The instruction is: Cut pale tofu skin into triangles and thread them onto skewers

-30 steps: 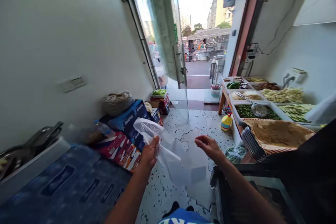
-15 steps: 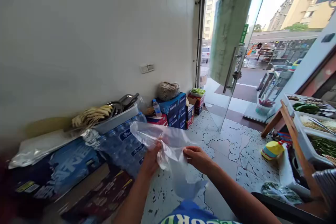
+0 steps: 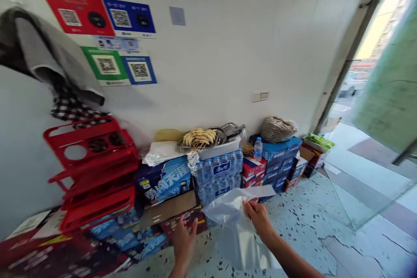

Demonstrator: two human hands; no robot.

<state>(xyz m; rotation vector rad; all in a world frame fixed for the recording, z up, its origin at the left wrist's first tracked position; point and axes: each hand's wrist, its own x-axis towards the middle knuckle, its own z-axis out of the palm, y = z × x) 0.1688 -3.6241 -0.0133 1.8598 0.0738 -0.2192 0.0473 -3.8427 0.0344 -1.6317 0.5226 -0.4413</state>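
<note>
A clear plastic bag (image 3: 239,234) hangs from my right hand (image 3: 260,219), whose fingers pinch its upper edge. The bag's mouth spreads loosely to both sides of the grip. To the left of the bag, my left hand (image 3: 184,241) is held up with thumb and fingers apart, holding nothing. Beyond my hands stands a shrink-wrapped pack of water bottles (image 3: 218,178) against the wall. On top of that pack a white tray (image 3: 221,150) sits beside skewered food (image 3: 198,137) on a metal plate.
Red plastic carriers (image 3: 97,173) are stacked at left under hanging cloths. Drink cartons (image 3: 166,180) and blue boxes (image 3: 282,156) line the wall. A full sack (image 3: 278,129) tops the blue boxes. At right is a glass door (image 3: 368,182) over speckled floor.
My view has swung left toward the wall and carriers. My left hand has let go of the plastic bag and moved away from it, while my right hand keeps its pinch.
</note>
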